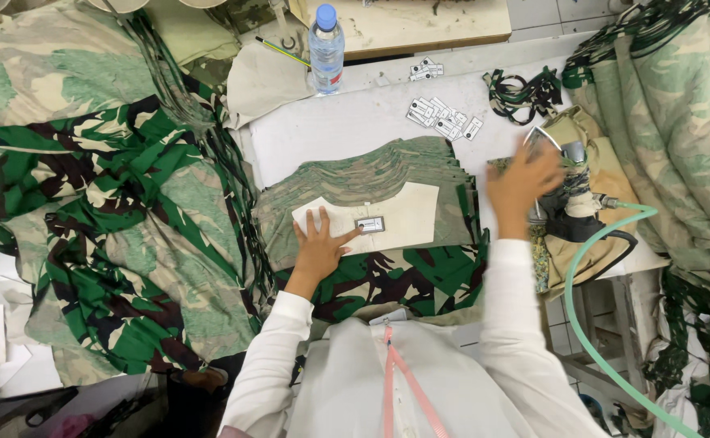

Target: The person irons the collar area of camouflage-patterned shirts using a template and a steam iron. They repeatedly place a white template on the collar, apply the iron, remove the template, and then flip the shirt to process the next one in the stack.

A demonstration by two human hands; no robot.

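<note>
A stack of camouflage garment pieces (371, 174) lies on the white table (330, 130) in front of me. On top lies a cream neck facing piece (407, 215) with a small white label (369, 225) at its middle. My left hand (319, 247) rests flat on the facing, fingers spread, its index finger pointing at the label. My right hand (523, 185), blurred and open, reaches to the right toward an iron (570, 191) wrapped in cloth at the table's right edge.
Several loose labels (444, 120) lie scattered at the back of the table, near a water bottle (326, 49) and dark straps (523, 93). A green hose (590, 324) curves down from the iron. Camouflage fabric piles (87, 203) lie at the left and another camouflage heap (679, 122) at the right.
</note>
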